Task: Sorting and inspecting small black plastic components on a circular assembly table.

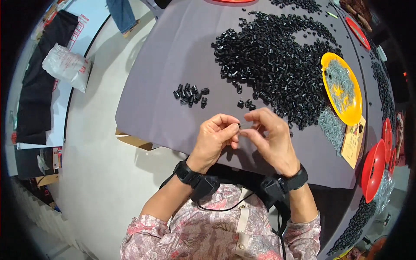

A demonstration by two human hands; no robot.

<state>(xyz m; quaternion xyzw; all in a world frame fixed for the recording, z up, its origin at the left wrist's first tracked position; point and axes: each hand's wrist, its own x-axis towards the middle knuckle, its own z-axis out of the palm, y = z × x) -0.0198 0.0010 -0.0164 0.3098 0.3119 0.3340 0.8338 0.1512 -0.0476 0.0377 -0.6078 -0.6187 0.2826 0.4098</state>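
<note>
Close to the table's near edge, my left hand [216, 135] pinches a small black plastic piece [239, 125] between thumb and fingertips; most of it is hidden. Facing it, my right hand [274, 138] has thumb and fingers curled toward that piece. A thin pale sliver shows at its fingertips, too faint to name. Beyond my left hand lies a small group of short black cylindrical pieces [190, 94]. A large heap of similar black pieces [273, 60] spreads past my right hand, with a few loose ones [247, 104] at its near side.
Right of the heap, a yellow plate [357, 102] holds thin grey screw-like pieces; more of these grey pieces [331, 130] lie beside it, next to a yellowish card [353, 143]. Red plates [372, 171] stand at the far right. A white plastic bag [67, 65] sits off to the left.
</note>
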